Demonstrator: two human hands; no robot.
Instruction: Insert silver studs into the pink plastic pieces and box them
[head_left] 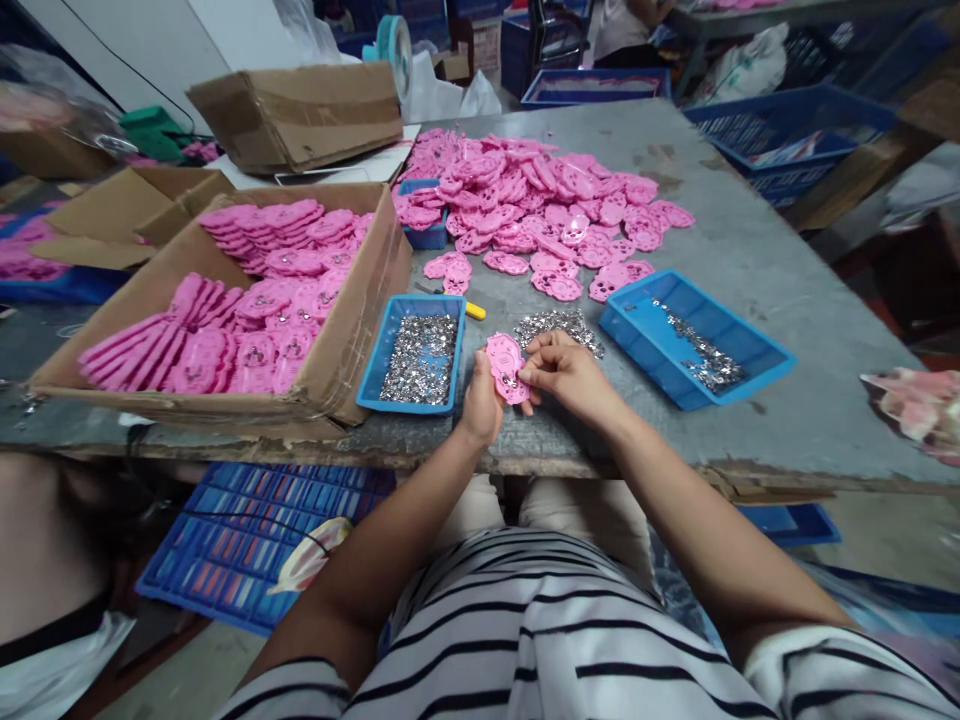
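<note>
My left hand (482, 402) is closed on a pink plastic piece (504, 362) with cut-out holes, holding it tilted up above the table's front edge. The fingers of my right hand (564, 372) are pinched against the right side of that piece; whatever sits between the fingertips is too small to make out. Just behind my hands lies a loose heap of small shiny metal parts (559, 325). To the left of them stands a blue tray (361, 388) of similar metal parts, and to the right a larger blue tray (645, 372) with fewer parts.
Many pink pieces (540, 200) are piled at the back of the grey table (757, 300). A cardboard box (379, 270) full of stacked pink pieces stands at left. A yellow-handled tool (475, 311) lies behind the left tray. A person's arm (649, 12) shows far back.
</note>
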